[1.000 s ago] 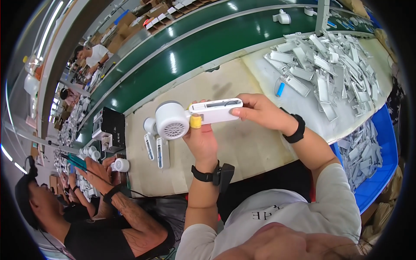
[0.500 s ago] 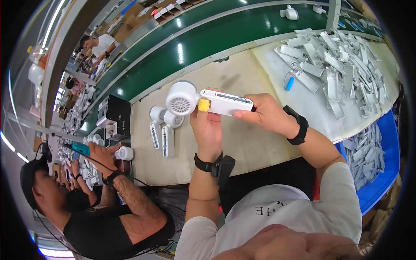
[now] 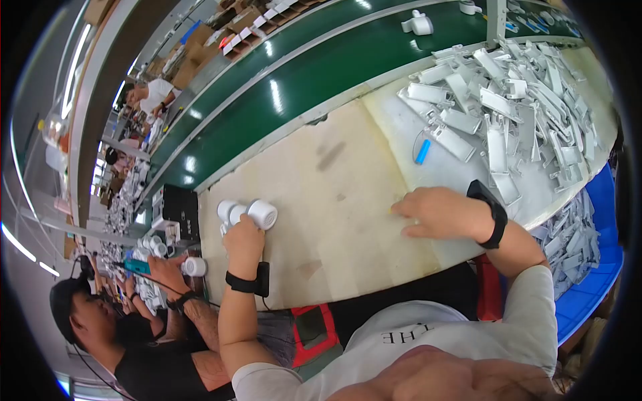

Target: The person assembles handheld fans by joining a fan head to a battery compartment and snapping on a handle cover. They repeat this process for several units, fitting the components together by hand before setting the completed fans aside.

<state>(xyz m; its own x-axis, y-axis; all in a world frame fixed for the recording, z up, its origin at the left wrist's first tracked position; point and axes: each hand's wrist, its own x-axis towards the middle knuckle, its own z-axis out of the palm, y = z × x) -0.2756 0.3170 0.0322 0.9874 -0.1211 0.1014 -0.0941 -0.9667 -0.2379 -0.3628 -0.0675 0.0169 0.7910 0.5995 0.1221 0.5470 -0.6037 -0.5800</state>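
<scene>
Three white dryer bodies [image 3: 246, 214] now lying together near the workbench [image 3: 348, 227] left edge, left hand [image 3: 244, 240] resting closed over the newest, no longer raised; right hand [image 3: 438, 212] pressing flat, empty, beside the parts heap [image 3: 508, 113].

The desk [image 3: 334, 194] has a matt, pale beige top, smooth but marked with dull smudges. The white dryer units [image 3: 249, 214] under the left hand [image 3: 244, 242] are smooth plastic with a soft sheen. The heap of housing shells [image 3: 508, 100] is light grey plastic, matt. The conveyor belt [image 3: 321, 73] is glossy green and mirrors the ceiling lamps. The bin [image 3: 592, 281] is blue plastic. The wrist straps [image 3: 491, 215] look like matt black rubber.
</scene>
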